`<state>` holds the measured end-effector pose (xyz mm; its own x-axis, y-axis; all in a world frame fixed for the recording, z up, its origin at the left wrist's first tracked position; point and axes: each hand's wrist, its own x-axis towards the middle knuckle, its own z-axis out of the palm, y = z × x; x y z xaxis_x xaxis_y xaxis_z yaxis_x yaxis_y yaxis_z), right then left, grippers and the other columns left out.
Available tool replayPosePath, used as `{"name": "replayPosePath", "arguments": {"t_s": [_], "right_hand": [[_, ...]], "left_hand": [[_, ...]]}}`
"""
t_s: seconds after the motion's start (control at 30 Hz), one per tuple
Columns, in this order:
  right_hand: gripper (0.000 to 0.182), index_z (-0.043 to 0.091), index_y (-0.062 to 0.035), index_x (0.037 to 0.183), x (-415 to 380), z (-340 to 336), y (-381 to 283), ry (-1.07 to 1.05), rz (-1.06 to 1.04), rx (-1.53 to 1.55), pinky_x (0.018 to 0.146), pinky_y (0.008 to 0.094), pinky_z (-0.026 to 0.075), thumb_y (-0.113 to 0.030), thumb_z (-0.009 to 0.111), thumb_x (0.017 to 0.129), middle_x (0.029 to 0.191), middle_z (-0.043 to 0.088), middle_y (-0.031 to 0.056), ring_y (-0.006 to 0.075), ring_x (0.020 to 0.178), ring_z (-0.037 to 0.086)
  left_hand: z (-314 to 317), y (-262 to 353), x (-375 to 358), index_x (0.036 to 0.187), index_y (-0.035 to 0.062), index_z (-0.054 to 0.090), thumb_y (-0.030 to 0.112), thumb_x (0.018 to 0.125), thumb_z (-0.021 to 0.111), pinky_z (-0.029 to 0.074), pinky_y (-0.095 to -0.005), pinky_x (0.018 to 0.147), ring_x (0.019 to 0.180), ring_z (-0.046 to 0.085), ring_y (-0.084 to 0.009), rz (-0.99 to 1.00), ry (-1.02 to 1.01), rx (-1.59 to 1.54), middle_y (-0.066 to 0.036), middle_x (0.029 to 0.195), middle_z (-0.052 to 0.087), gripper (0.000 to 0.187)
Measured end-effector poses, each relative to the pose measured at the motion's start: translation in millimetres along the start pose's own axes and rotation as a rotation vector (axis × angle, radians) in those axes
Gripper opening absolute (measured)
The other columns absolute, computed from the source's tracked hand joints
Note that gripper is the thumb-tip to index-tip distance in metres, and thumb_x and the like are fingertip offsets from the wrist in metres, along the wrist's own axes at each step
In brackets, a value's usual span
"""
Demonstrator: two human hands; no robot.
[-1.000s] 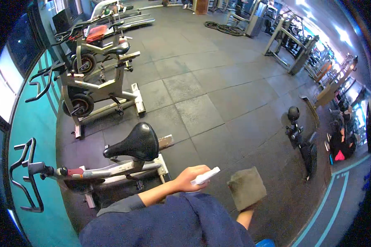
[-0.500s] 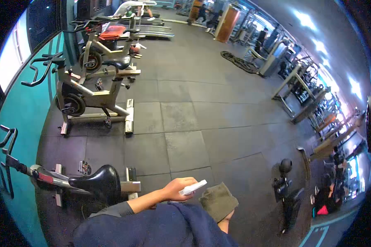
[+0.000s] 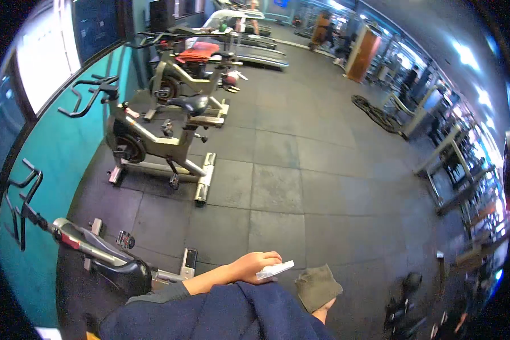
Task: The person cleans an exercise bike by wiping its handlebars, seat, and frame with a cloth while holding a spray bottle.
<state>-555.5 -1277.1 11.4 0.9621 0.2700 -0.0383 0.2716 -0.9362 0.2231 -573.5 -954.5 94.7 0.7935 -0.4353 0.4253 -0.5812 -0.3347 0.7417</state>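
My left hand (image 3: 256, 266) is closed around a small white object (image 3: 276, 270) with a narrow end pointing right; most of it is hidden in my grip and I cannot tell its kind. To the right, my right hand (image 3: 324, 309) grips a folded grey-green cloth (image 3: 317, 288) from below, only part of the hand showing under it. Both hands are held in front of my dark blue top, above the floor. Left of my left forearm stands the nearest exercise bike (image 3: 105, 258), its black saddle close to my sleeve.
A second exercise bike (image 3: 156, 141) stands ahead on the left, with another behind it and a red cloth (image 3: 198, 52) nearby. Treadmills (image 3: 260, 55) are at the back. A coiled rope (image 3: 375, 113) lies on the rubber-tiled floor (image 3: 277, 187). Weight machines (image 3: 453, 170) line the right side.
The view has turned left, so the bikes and machines sit further right in it. Both hands keep hold of the white object and the cloth.
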Motion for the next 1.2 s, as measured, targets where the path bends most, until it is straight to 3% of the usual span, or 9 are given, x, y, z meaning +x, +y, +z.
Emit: {"name": "replayPosePath", "arguments": {"t_s": [0.23,0.37,0.5,0.67,0.87,1.0,1.07,1.1,1.2], "right_hand": [[0.055,0.047,-0.0152,0.135,189.3,42.7,68.4,0.108,-0.177,-0.336,0.108,0.0479,0.031,-0.046,0.033,0.093,0.137,0.049,0.01,0.0292,0.128,0.043],[0.054,0.047,-0.0161,0.135,280.8,50.7,79.5,0.641,-0.442,-1.568,0.108,0.0492,0.031,-0.046,0.033,0.093,0.136,0.05,0.0094,0.0287,0.128,0.043],[0.054,0.049,-0.0156,0.133,339.5,23.6,45.8,0.902,-0.289,-2.872,0.107,0.05,0.032,-0.047,0.033,0.092,0.135,0.05,0.0097,0.0299,0.127,0.043],[0.054,0.051,-0.0151,0.13,390.0,5.1,-15.0,1.213,-0.243,-2.999,0.105,0.0509,0.033,-0.048,0.032,0.092,0.134,0.051,0.0102,0.0313,0.125,0.044],[0.054,0.053,-0.0144,0.127,449.8,-5.6,-98.5,1.382,-0.228,-2.898,0.104,0.0521,0.034,-0.05,0.032,0.091,0.133,0.052,0.0107,0.0331,0.123,0.045],[0.055,0.055,-0.0139,0.125,500.6,-18.0,-157.8,1.38,-0.414,-2.399,0.103,0.0528,0.035,-0.051,0.032,0.091,0.132,0.052,0.0111,0.0342,0.122,0.046],[0.055,0.055,-0.0137,0.123,524.2,-27.1,-189.2,1.372,-0.393,-2.434,0.102,0.0532,0.036,-0.051,0.032,0.091,0.131,0.053,0.0112,0.0348,0.122,0.046],[0.055,0.055,-0.0138,0.125,530.5,-42.0,-207.8,1.365,0.163,-3.334,0.102,0.0533,0.036,-0.051,0.032,0.091,0.132,0.052,0.0113,0.0348,0.122,0.046],[0.053,0.053,-0.014,0.127,567.2,-57.1,-267.6,1.349,0.28,-3.325,0.104,0.0525,0.035,-0.049,0.033,0.091,0.133,0.051,0.0103,0.0333,0.123,0.045]], "left_hand": [[-32.8,-41.7,63.7,0.105,0.006,0.061,0.013,0.072,0.07,0.053,-0.0368,0.08,0.094,0.062,-0.0318,-0.238,0.295,0.147,-0.012,0.11,0.06,0.035],[-54.5,-68.9,101.8,0.103,0.0041,0.062,0.013,0.071,0.071,0.053,-0.037,0.08,0.092,0.062,-0.032,-0.339,0.542,0.372,-0.013,0.106,0.062,0.034],[-82.3,-78.4,116.0,0.098,0.001,0.062,0.012,0.07,0.068,0.052,-0.0376,0.077,0.088,0.062,-0.0333,-0.467,0.829,0.459,-0.015,0.098,0.062,0.031],[-106.7,-94.7,96.7,0.1,0.0011,0.065,0.009,0.068,0.07,0.052,-0.0346,0.075,0.083,0.064,-0.027,-0.644,1.136,0.355,-0.014,0.097,0.062,0.033],[-161.8,-137.7,59.5,0.103,0.0009,0.064,0.009,0.068,0.069,0.051,-0.0349,0.075,0.084,0.064,-0.0282,-0.722,1.207,0.47,-0.014,0.099,0.062,0.036],[-221.6,-175.4,40.0,0.099,0.0043,0.064,0.015,0.069,0.066,0.052,-0.0394,0.076,0.089,0.063,-0.0329,-0.832,1.142,0.604,-0.011,0.106,0.061,0.033],[-253.6,-180.3,37.4,0.102,0.0048,0.063,0.016,0.069,0.068,0.052,-0.0396,0.078,0.091,0.063,-0.0327,-0.837,1.1,0.599,-0.011,0.108,0.061,0.035],[-270.0,-184.7,34.6,0.103,0.0047,0.063,0.017,0.069,0.069,0.052,-0.0391,0.079,0.091,0.063,-0.0322,-0.876,1.08,0.606,-0.01,0.109,0.061,0.036],[-321.1,-200.7,24.8,0.104,0.0046,0.063,0.017,0.07,0.068,0.052,-0.0386,0.08,0.091,0.062,-0.032,-0.86,1.105,0.611,-0.011,0.109,0.06,0.037]]}}
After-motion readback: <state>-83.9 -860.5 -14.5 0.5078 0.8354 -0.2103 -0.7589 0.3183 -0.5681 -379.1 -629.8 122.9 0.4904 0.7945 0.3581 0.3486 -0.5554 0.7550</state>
